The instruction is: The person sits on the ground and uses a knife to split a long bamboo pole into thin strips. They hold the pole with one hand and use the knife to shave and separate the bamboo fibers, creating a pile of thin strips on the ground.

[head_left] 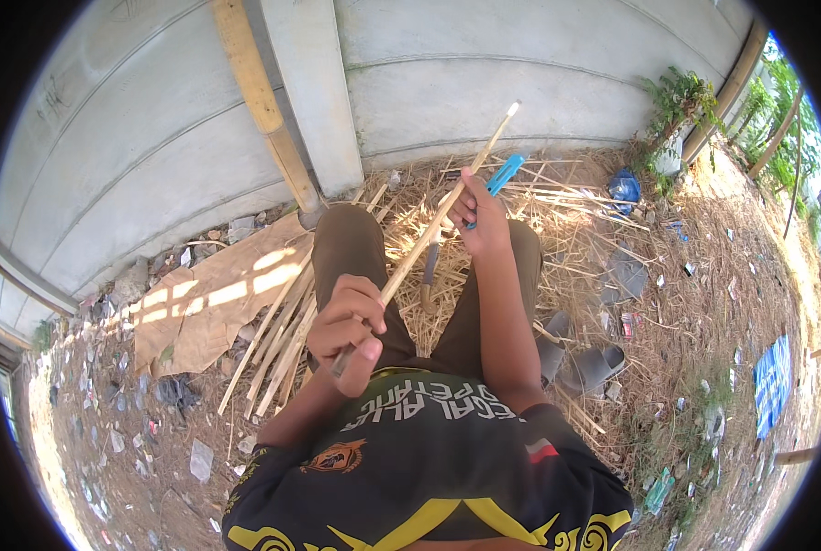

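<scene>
A long pale bamboo stick slants across in front of me, its far tip up near the wall. My left hand is closed round its near end. Farther up, my right hand is closed on a blue-handled tool, probably a cutter, with thumb and finger against the stick. The cutter's blade is not visible. Between my knees, a dark, narrow tool-like piece stands among pale shavings; its kind is unclear.
Several split bamboo strips lie left of my leg, by a brown sheet. Grey sandals are at my right. Ahead rises a concrete wall with a bamboo pole. Litter and a blue plastic bag dot the ground.
</scene>
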Available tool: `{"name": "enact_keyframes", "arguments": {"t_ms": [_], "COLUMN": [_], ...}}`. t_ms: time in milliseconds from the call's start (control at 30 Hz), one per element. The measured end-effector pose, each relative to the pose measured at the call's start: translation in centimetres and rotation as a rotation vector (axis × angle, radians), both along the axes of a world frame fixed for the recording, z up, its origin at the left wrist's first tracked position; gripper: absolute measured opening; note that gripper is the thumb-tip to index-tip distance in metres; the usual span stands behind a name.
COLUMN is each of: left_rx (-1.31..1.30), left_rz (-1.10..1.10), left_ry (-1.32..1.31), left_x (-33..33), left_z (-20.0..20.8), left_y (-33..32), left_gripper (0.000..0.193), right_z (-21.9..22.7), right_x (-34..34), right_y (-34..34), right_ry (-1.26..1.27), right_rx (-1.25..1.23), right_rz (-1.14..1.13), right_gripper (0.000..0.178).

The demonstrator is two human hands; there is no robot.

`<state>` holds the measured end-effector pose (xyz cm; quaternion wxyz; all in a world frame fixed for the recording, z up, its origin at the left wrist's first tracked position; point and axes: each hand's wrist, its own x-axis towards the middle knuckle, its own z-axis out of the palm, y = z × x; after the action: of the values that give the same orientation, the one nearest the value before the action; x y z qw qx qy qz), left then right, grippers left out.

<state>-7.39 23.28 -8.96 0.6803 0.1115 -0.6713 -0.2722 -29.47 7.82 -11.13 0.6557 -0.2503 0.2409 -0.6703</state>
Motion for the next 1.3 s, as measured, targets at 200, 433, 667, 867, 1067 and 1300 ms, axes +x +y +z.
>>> {"name": "enact_keyframes", "arguments": {"t_ms": [200,433,667,867,1067,1300], "left_rx": [0.645,0.647,1.142,1.306,1.286,1.277], "left_rz": [-0.089,0.029,-0.214,-0.449,-0.497,-0.465], "left_ry": [0.119,-0.493,-0.741,-0.164,0.049,0.113], "left_x": [6.5,8.2,-1.3,-1.6,0.5,1.2], "left_z": [-3.3,-0.9,-2.5,-6.3,-7.2,-6.9], "left_y": [-0.5,-2.0,-6.6,-7.4,-7.0,-6.7], "left_gripper": [0.03,0.043,0.03,0.02,0.02,0.022], "right_z": [0.2,1.6,2.0,-0.8,-1.6,-0.5], "right_x": [-1.5,-1.8,0.4,-1.0,-1.4,-2.5], "right_y": [0.2,1.2,-1.7,-2.1,-1.0,0.8], "right_ry": [0.176,0.345,0.397,0.354,0.618,0.593], "right_rx": [0.037,-0.004,-0.017,-0.091,-0.15,-0.227], "right_rz": [-0.15,-0.117,-0.04,-0.117,-0.134,0.129], "right_gripper": [0.028,0.025,0.023,0.044,0.026,0.031]}}
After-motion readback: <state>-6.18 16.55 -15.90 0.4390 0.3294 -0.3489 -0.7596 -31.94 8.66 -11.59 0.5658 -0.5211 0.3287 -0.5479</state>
